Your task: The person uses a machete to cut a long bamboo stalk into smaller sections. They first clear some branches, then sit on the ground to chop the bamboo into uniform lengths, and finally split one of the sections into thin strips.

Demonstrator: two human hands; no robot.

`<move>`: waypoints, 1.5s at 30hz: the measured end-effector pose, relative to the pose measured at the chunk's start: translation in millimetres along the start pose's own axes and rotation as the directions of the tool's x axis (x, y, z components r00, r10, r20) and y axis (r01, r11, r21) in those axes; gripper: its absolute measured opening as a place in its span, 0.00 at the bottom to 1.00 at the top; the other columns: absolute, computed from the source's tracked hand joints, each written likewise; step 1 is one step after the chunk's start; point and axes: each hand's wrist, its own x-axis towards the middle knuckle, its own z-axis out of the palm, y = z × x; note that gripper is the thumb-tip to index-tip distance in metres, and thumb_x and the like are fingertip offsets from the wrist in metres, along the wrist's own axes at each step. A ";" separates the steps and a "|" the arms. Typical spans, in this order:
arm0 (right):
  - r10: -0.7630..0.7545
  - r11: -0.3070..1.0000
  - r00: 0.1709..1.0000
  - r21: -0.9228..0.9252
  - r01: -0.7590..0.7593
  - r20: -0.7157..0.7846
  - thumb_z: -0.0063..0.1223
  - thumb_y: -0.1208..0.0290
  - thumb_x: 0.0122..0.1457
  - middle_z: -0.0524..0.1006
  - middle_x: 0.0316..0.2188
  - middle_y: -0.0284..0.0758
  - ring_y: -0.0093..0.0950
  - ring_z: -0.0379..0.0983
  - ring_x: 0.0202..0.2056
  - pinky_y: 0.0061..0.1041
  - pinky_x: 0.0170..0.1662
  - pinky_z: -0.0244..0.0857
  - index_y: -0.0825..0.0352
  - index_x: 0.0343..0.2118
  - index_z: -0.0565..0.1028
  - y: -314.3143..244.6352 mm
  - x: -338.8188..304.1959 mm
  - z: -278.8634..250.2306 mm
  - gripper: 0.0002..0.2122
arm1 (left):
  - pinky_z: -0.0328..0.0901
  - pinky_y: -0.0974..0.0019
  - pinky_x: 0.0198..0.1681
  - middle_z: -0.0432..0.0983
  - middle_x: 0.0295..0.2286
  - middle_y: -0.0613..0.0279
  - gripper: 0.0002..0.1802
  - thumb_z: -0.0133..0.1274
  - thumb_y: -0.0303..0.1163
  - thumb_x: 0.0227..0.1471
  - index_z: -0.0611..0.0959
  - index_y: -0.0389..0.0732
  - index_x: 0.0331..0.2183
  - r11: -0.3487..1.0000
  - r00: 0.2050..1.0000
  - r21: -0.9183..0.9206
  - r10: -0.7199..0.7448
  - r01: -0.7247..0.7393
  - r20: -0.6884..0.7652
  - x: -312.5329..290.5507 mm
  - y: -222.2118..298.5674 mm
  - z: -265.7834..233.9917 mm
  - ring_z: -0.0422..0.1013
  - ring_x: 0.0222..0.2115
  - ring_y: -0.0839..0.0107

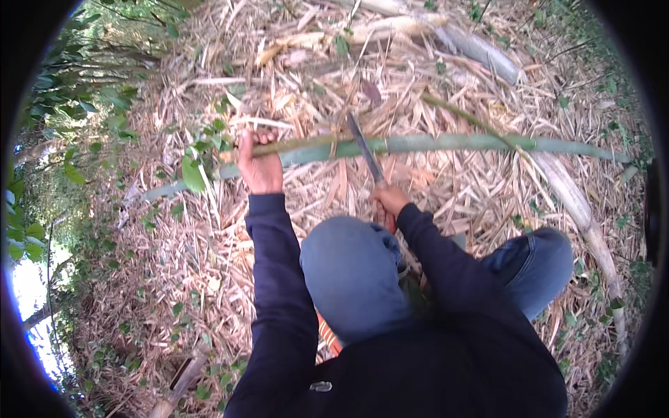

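Plainly, the left hand [262, 167] is curling closed around the left end of a thin brown stick [300, 143], while the right hand [387, 200] is wrapping its fingers tightly about the handle of a long knife [366, 150]. A green pole [453, 143] is lying across the dry litter [223, 279], on the far side of the knees [355, 272], its long axis running left to right and bowing slightly. From the right hand it is lying just beyond, on the far side; the left hand is overlapping it and so is sitting nearer. The brown stick is stretching rightward from the left hand, roughly along the pole's far edge. The knife is pointing far and slightly left, its long axis crossing over the pole; whether the blade is touching it, I cannot tell.
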 end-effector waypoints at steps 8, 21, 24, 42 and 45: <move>-0.668 0.742 0.730 -0.065 0.667 -0.144 0.56 0.72 0.51 0.65 0.10 0.26 0.17 0.60 0.09 0.19 0.12 0.53 0.66 0.26 0.71 -159.9 -99.8 -9.7 0.05 | 0.45 0.71 0.16 0.49 0.09 0.71 0.24 0.44 0.45 0.54 0.59 0.48 0.13 1.000 0.998 -0.007 -0.007 0.008 0.058 -21.1 0.0 -21.9 0.45 0.10 0.79; -0.449 0.647 0.882 -0.629 0.431 0.144 0.49 0.62 0.52 0.77 0.31 0.50 0.43 0.74 0.32 0.38 0.37 0.68 0.70 0.35 0.77 46.0 -5.9 8.2 0.15 | 0.47 0.73 0.12 0.56 0.09 0.73 0.20 0.58 0.31 0.46 0.64 0.48 0.14 0.863 0.985 0.503 -0.124 0.048 0.120 -41.7 -60.9 4.0 0.51 0.08 0.80; -0.195 0.950 0.980 -0.242 0.199 0.041 0.56 0.68 0.46 0.71 0.16 0.36 0.28 0.69 0.16 0.30 0.20 0.63 0.71 0.24 0.73 -10.8 -30.3 -1.0 0.10 | 0.47 0.74 0.12 0.53 0.09 0.74 0.21 0.54 0.30 0.48 0.61 0.48 0.13 0.923 0.982 0.385 -0.055 -0.020 0.181 -41.9 -47.3 7.1 0.49 0.08 0.82; -0.857 0.509 0.507 -0.292 0.809 -0.090 0.55 0.63 0.51 0.66 0.11 0.27 0.17 0.62 0.11 0.18 0.15 0.57 0.63 0.20 0.67 -226.2 -162.2 -90.6 0.12 | 0.60 0.69 0.43 0.74 0.32 0.64 0.10 0.45 0.36 0.59 0.72 0.39 0.36 0.797 0.828 0.604 -0.349 0.016 0.438 -51.7 -85.5 17.4 0.66 0.35 0.76; -0.950 0.295 0.302 -0.550 0.782 -0.081 0.48 0.63 0.54 0.64 0.09 0.27 0.17 0.60 0.10 0.19 0.17 0.55 0.64 0.17 0.67 -277.5 -206.4 -120.7 0.14 | 0.62 0.66 0.45 0.72 0.38 0.62 0.17 0.44 0.44 0.59 0.68 0.42 0.43 0.652 0.666 0.758 -0.555 -0.022 0.497 -38.8 -64.7 60.9 0.66 0.40 0.73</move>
